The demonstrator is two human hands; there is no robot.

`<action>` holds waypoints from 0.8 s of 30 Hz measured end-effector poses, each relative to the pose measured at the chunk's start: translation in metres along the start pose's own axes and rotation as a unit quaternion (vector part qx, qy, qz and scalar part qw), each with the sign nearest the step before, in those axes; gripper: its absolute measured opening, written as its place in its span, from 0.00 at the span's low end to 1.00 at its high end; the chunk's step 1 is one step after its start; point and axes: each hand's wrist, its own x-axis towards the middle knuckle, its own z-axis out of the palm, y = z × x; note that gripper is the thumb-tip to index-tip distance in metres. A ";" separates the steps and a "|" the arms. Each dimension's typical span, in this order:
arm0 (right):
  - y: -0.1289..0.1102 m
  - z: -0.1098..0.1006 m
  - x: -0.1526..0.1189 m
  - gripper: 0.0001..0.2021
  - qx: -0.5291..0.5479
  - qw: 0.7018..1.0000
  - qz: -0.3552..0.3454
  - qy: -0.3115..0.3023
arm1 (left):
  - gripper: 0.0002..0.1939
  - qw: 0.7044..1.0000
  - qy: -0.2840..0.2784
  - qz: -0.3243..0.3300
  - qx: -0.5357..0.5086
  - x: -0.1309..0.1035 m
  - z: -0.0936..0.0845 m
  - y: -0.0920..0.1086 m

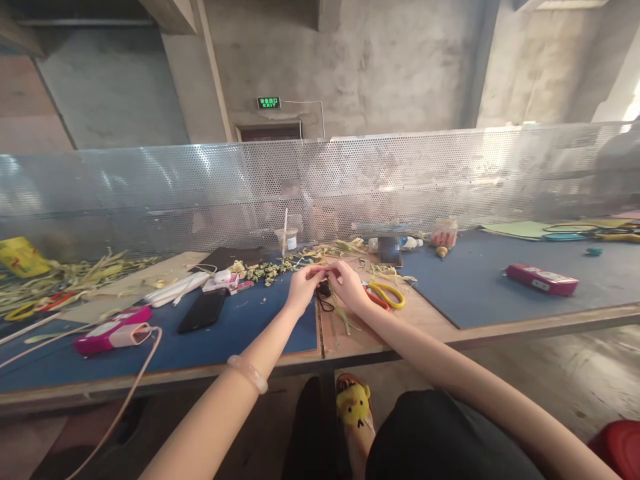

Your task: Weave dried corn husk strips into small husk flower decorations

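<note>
Strip of plant stuff (345, 321) is pale green going yellowish, thin, kinda flat & leafy, w/ ends that split and curl a bit. Looks limp tbh. Upper end goes out of sight by the fingers so idk how long it is.

Pos-wise, it comes out below the fingers of the right hand (347, 285), slants down twd the near edge of the table (440, 287), and its loose end is over the bare wood-colored part btwn the two blue mats. Left hand (303, 287) is just beside it on the other side, w/ a small dark thing (325, 289) and a thin black loop (326, 306) in btwn.

Both hands are up close, tips meeting. Left hand has thumb + index pressed together, right hand same deal. Whatever's pinched there is too small/hidden, so can't tell exactly what it is.

Other stuff nearby: scissors w/ yellow handle (393, 295) right next to the right forearm, more dry strands (345, 248) behind the hands, pile of curled green bits (270, 271) past the left hand, plus a black phone (203, 311) farther left on the blue.
</note>
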 end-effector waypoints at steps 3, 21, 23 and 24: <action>0.000 -0.002 -0.001 0.09 -0.004 1.000 -0.025 -0.013 | 0.13 1.000 -0.002 -0.006 -0.008 0.000 -0.001 -0.001; 0.014 -0.003 -0.005 0.13 -0.038 0.999 0.005 -0.034 | 0.07 0.998 -0.058 -0.009 0.024 -0.001 -0.001 0.000; 0.016 -0.002 -0.005 0.12 -0.047 0.998 0.007 -0.033 | 0.07 0.997 -0.064 -0.002 0.032 -0.002 -0.001 -0.002; 0.016 -0.001 -0.005 0.12 -0.051 0.998 0.008 -0.032 | 0.08 0.997 -0.067 0.002 0.036 -0.002 0.000 -0.003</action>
